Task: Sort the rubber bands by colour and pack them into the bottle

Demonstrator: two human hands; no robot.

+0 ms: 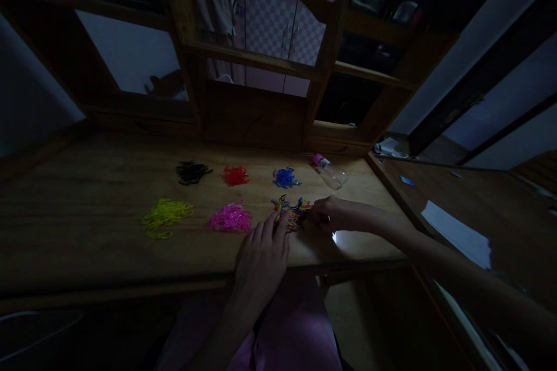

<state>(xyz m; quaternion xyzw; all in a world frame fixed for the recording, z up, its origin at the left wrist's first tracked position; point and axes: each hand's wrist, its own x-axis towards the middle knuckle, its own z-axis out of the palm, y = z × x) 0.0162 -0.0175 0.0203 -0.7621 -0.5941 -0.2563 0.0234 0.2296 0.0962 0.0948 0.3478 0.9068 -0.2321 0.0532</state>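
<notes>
A mixed pile of thin coloured bands (296,221), looking like rubber bands, lies on the wooden desk in front of me. My left hand (263,249) rests palm down at the pile's near left side, with fingers stretched out and their tips touching it. At its right side my right hand (328,211) is closed, fingers curled together; what they hold is hidden. Sorted by colour, separate piles lie to the left and behind: pink bands (230,218), yellow bands (166,215), black bands (192,172), red bands (235,175) and blue bands (285,177).
A clear bottle with a pink cap (331,172) lies on its side behind my right hand. Wooden shelving (256,113) rises along the back of the desk (108,185). To the right, white paper (456,233) lies on a lower brown surface. The room is dim.
</notes>
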